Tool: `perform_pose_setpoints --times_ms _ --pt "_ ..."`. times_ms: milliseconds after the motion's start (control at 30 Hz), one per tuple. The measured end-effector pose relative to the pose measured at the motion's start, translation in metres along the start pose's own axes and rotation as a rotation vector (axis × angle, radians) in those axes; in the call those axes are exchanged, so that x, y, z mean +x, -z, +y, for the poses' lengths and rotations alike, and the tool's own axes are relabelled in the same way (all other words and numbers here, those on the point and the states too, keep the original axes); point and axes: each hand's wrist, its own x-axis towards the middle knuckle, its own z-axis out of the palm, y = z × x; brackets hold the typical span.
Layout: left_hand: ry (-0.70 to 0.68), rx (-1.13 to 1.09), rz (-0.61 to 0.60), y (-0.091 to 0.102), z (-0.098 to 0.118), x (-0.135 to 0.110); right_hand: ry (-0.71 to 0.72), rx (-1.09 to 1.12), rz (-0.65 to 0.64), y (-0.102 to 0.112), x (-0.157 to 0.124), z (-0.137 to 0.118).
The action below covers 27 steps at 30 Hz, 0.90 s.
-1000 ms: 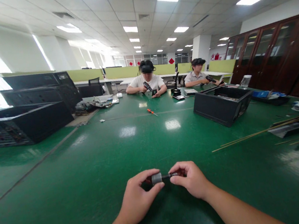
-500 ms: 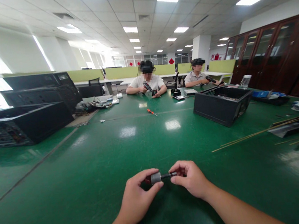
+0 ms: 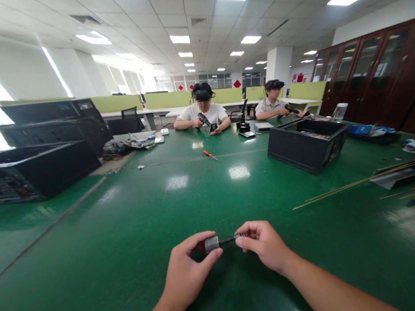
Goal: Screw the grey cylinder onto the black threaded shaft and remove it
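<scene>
Above the green tabletop, my left hand (image 3: pixel 187 269) curls its thumb and fingers round a grey metal cylinder (image 3: pixel 211 244). From the cylinder's right end a thin dark shaft (image 3: pixel 226 240) points towards my right hand (image 3: pixel 262 245). The far tip of that shaft is pinched between my right thumb and fingers, which partly cover a ribbed end piece. A reddish-brown part behind the cylinder is mostly hidden in my left palm. The exact kind of this two-part piece cannot be made out.
An orange screwdriver (image 3: pixel 209 155) lies ahead on the table. Black computer cases (image 3: pixel 302 147) stand right and left. Thin rods (image 3: pixel 332 192) lie at the right. Across the table, two people hold power drills, one a black drill (image 3: pixel 204 119). Loose parts (image 3: pixel 129 145) sit back left.
My left hand has shifted slightly left and up with the cylinder. My right fingers now cover more of the shaft's end piece, and the piece is tilted a little more.
</scene>
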Motion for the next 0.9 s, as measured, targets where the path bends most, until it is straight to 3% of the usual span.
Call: perform_pose_setpoints --times_ms 700,900 --pt "0.033 -0.039 -0.015 0.0003 -0.0017 0.0009 0.036 0.036 0.088 -0.0002 0.0037 0.0068" --pt "0.081 -0.080 0.001 0.0030 -0.0089 0.0038 0.012 0.189 0.131 -0.0006 0.0054 0.0049"
